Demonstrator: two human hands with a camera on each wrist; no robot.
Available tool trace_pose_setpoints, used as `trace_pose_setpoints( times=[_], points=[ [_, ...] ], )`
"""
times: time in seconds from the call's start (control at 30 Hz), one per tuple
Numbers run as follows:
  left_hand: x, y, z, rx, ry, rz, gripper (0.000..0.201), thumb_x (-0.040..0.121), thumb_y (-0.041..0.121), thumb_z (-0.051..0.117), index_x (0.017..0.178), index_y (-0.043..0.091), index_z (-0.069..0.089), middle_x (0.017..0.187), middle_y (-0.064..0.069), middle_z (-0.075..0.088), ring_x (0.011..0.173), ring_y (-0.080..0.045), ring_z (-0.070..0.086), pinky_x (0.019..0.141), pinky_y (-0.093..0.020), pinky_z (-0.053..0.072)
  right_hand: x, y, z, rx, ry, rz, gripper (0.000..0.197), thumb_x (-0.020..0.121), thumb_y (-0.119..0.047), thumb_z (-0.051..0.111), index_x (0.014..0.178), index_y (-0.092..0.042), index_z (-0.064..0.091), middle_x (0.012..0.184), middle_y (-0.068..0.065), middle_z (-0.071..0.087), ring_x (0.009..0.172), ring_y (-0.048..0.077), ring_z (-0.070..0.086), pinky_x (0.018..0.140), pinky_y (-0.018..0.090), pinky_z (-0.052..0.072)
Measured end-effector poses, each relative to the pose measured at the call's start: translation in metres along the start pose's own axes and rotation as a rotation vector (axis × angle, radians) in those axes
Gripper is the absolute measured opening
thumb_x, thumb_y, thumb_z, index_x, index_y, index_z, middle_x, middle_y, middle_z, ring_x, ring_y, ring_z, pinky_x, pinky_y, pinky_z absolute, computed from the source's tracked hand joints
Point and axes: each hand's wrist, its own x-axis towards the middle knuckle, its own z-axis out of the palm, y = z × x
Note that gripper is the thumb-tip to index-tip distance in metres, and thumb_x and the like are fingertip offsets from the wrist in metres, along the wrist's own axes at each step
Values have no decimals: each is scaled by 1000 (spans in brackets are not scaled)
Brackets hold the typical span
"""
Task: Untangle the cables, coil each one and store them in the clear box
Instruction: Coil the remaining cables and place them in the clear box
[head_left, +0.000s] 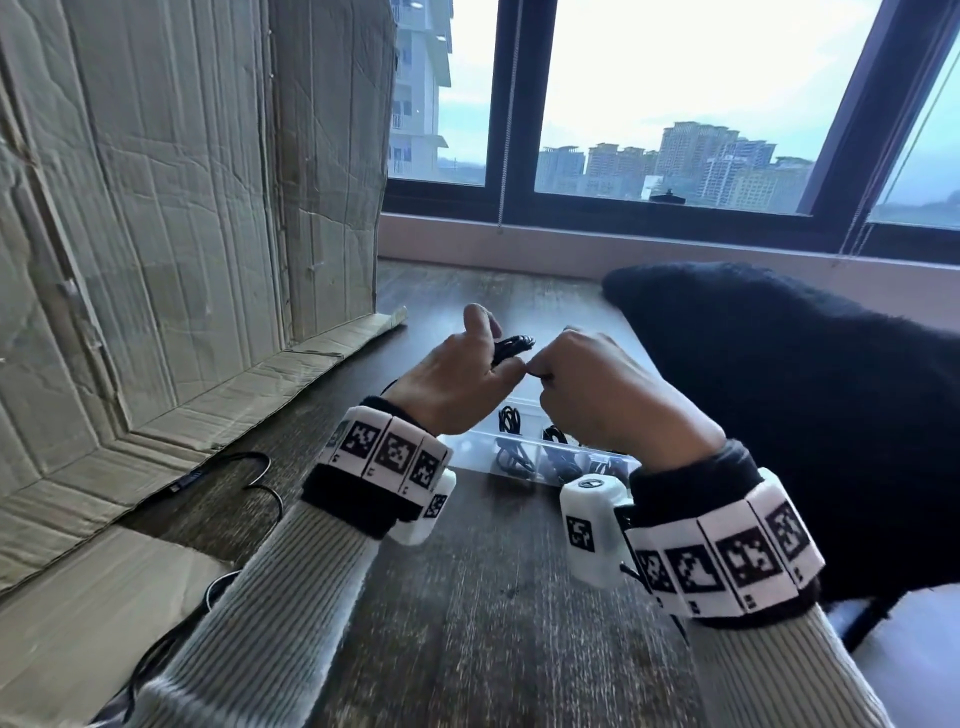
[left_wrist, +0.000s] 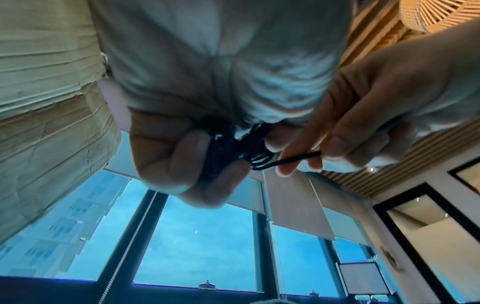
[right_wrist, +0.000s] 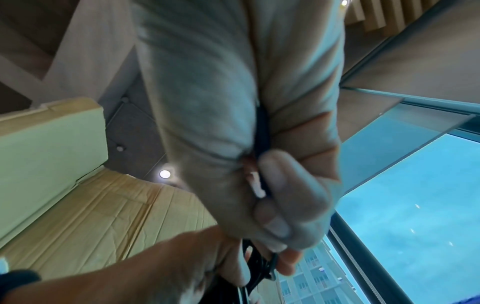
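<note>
Both forearms, in ribbed pale sleeves with marker-printed wristbands, reach forward over the dark wooden table (head_left: 493, 597) toward the clear box (head_left: 524, 457). Left hand (head_left: 457, 384) is raised above the box, its fingers curled round a small bundle of coiled black cable (head_left: 511, 347); in the left wrist view the loops (left_wrist: 233, 148) sit clamped between thumb and fingers. Right hand (head_left: 608, 395) is level with the left and touching it, directly above the box's right half. Its thumb and forefinger pinch a free strand of the same cable (left_wrist: 298, 158) where it leaves the bundle, and the other fingers are curled in. In the right wrist view a dark length of cable (right_wrist: 262, 131) runs up through that hand's closed palm.

Inside the box, on the table beneath the hands, several black coiled cables (head_left: 511, 418) lie in separate compartments; how many cannot be told, since the hands and wrist units cover part of it.

Left of the box, creased cardboard sheets (head_left: 182, 208) stand upright and fold down onto the table, with a loose black lead (head_left: 260, 483) lying along their lower edge. Right of the box, a dark fabric-covered chair back (head_left: 805, 415) rises beside the table. Beyond the box is a window (head_left: 675, 104) showing tower blocks.
</note>
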Motion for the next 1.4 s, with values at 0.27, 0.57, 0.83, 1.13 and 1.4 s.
trace_pose_setpoints(
  times=[0.27, 0.57, 0.83, 1.13, 1.4],
  points=[
    [-1, 11, 6, -76, -131, 16, 12, 98, 8, 36, 107, 5, 29, 82, 1, 43, 68, -8, 41, 51, -11, 37, -2, 6, -7, -24, -2, -16, 42, 83, 5, 51, 52, -15, 33, 62, 0, 32, 52, 19, 31, 38, 17, 22],
    [5, -6, 11, 208, -4, 162, 10, 97, 8, 45, 90, 9, 52, 78, -7, 56, 74, -27, 55, 60, -22, 32, 1, 4, 5, -7, 113, -180, 20, 74, 2, 59, 76, -15, 71, 61, -4, 48, 62, 25, 56, 56, 26, 47],
    [1, 12, 22, 9, -138, 514, 13, 89, 8, 61, 97, -2, 67, 81, -8, 67, 67, -4, 50, 60, -8, 35, 2, 42, -14, 528, 284, -188, 25, 66, -6, 78, 83, -25, 76, 65, -3, 73, 58, 8, 68, 66, 34, 57],
    [6, -8, 17, -153, -30, 367, 17, 94, 17, 56, 109, 14, 65, 88, -3, 71, 78, -25, 64, 71, -35, 47, 26, 68, 25, 1049, 569, -14, 14, 70, -3, 81, 81, -9, 76, 62, 9, 70, 47, 11, 56, 49, 18, 44],
    [15, -7, 19, -334, 145, 171, 12, 97, 23, 51, 103, 17, 59, 73, 8, 67, 67, -8, 62, 69, -27, 50, 42, 51, 56, 835, 563, -130, 26, 87, 3, 61, 102, -13, 74, 78, -4, 67, 61, -4, 54, 63, 10, 41]
  ],
)
